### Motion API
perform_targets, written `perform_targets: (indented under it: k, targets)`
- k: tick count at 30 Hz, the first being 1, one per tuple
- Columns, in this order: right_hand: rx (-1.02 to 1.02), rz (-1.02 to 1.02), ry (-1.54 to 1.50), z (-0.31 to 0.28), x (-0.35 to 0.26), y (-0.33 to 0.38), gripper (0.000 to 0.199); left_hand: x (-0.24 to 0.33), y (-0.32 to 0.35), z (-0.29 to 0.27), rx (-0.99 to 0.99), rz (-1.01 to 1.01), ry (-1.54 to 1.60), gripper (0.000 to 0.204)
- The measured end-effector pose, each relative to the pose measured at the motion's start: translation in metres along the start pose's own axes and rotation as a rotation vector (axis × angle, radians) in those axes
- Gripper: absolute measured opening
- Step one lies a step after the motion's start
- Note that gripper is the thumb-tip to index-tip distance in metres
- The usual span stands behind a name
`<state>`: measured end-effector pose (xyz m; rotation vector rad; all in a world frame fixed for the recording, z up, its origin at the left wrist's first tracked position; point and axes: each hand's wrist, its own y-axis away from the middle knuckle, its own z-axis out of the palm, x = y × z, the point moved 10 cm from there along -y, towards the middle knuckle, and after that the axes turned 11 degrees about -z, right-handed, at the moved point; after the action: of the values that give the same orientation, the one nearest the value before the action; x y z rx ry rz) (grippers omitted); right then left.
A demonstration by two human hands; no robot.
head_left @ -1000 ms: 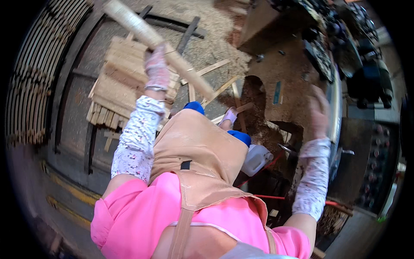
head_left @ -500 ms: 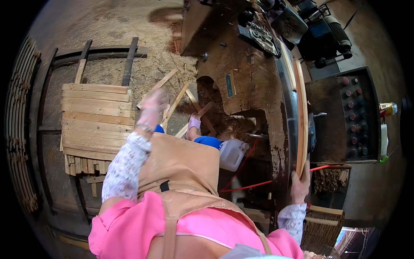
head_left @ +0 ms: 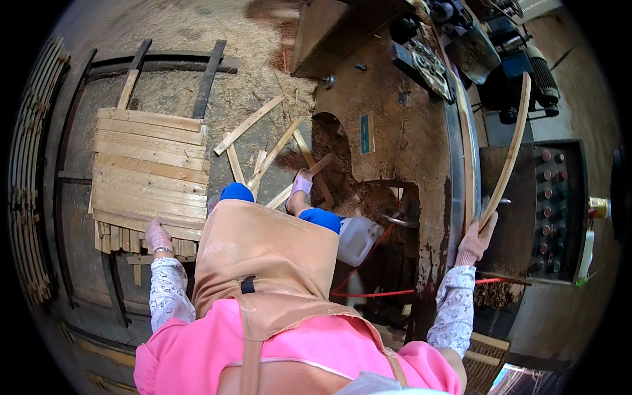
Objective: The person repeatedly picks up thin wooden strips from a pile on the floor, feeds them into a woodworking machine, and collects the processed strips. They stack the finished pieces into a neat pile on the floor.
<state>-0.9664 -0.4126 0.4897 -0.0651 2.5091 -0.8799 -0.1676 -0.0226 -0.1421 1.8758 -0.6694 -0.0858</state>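
My right hand, in a light glove, is closed round the near end of a long wooden slat. That slat slants up and away over the right side of the machine bed, clear of another slat lying along the metal bed. On the left, my gloved left hand is at the near edge of a stack of wooden slats. Its fingers are together, closed on the nearest slat; their tips are hard to make out.
A control panel with buttons stands right of the bed, with a motor beyond. Loose wood offcuts lie on the floor around my feet. A white plastic jug and a red hose are under the machine.
My left hand has come down and back from mid-air to the stack's near edge. My right hand has lifted its slat off the bed and swung the far end to the right.
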Motion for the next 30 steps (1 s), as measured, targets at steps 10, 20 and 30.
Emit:
perform_targets:
  k: [10, 20, 30]
  targets:
    - [-0.056, -0.016, 0.063, 0.139, 0.02, -0.15, 0.064, 0.014, 0.019, -0.058, 0.343, 0.276, 0.035, 0.061]
    - [-0.287, -0.078, -0.088, 0.111, -0.039, -0.071, 0.053, -0.012, -0.06, -0.062, 0.354, 0.132, 0.218, 0.061]
    - [-0.196, -0.019, 0.225, -0.043, 0.019, 0.055, 0.037, -0.01, -0.051, -0.019, 0.057, -0.048, 0.252, 0.084]
